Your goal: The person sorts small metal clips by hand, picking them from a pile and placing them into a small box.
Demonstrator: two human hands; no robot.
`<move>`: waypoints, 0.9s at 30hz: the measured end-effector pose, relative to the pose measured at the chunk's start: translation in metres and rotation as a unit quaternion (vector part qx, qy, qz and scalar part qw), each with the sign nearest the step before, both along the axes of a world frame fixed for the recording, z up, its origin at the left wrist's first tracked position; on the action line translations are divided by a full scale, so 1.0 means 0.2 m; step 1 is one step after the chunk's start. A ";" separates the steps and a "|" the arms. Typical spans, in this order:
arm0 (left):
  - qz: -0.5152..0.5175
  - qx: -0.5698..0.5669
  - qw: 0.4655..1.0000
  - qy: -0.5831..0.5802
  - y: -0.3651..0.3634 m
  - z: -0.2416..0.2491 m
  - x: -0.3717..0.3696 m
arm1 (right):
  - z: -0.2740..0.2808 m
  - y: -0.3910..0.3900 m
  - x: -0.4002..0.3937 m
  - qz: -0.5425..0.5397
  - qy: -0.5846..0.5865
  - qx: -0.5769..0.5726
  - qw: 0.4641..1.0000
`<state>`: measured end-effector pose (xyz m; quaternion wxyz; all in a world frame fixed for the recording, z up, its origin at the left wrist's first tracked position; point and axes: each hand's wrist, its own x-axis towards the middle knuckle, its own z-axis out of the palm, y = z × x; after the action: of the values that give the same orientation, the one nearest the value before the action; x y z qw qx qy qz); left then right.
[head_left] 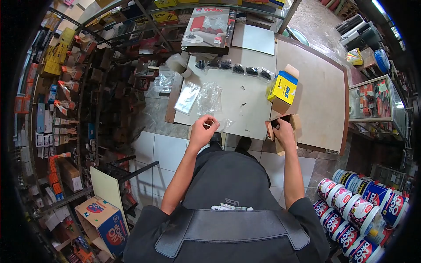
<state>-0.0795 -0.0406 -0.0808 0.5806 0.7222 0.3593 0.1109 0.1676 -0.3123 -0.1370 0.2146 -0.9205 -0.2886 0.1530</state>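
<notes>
My left hand (205, 130) is closed at the table's near edge, thumb and fingers pinching a small clear plastic bag (226, 125). My right hand (283, 133) reaches down into an open brown cardboard box (297, 127) at the same edge; its fingertips are hidden inside. Beyond that box stands a yellow and blue AKS box (284, 90) with its flap up. Several small bags of dark screws (238, 69) lie in a row across the table. A few loose screws (244, 104) are scattered nearer to me.
Flat clear bags (187, 97) and crumpled plastic (210, 98) lie on the table (315, 105) at left, near a plastic-wrapped roll (179, 65). A Vinilex box (206, 28) stands at the back. Paint tubs (351, 204) are stacked at lower right, shelves (83, 109) at left.
</notes>
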 end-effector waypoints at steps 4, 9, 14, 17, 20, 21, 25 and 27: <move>-0.007 -0.002 1.000 -0.009 -0.02 -0.01 0.01 | 0.01 -0.01 0.00 -0.004 0.034 0.005 0.999; -0.013 -0.009 1.000 -0.007 -0.03 0.00 0.04 | 0.02 -0.01 -0.03 -0.043 0.059 0.069 0.995; -0.013 -0.008 1.000 -0.006 -0.03 0.00 0.07 | 0.03 0.01 -0.04 -0.051 0.063 0.055 0.995; -0.013 -0.007 1.000 0.000 -0.03 -0.02 0.08 | 0.02 -0.01 -0.01 -0.031 0.071 0.016 0.997; -0.012 -0.007 1.000 -0.008 -0.03 -0.01 0.07 | 0.04 -0.02 0.00 -0.013 0.035 -0.044 0.998; -0.012 -0.008 1.000 -0.008 -0.03 -0.01 0.07 | 0.04 -0.02 0.00 -0.014 -0.008 -0.069 0.998; -0.007 -0.014 1.000 0.005 -0.01 -0.04 0.04 | 0.04 -0.02 -0.03 -0.047 -0.067 -0.084 0.993; -0.008 -0.012 1.000 0.009 -0.01 -0.04 0.03 | 0.04 -0.02 -0.05 -0.017 -0.060 -0.106 0.992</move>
<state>-0.0733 -0.0430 -0.0894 0.5865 0.7193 0.3599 0.0952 0.1582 -0.3163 -0.1287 0.1007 -0.9504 -0.2673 0.1235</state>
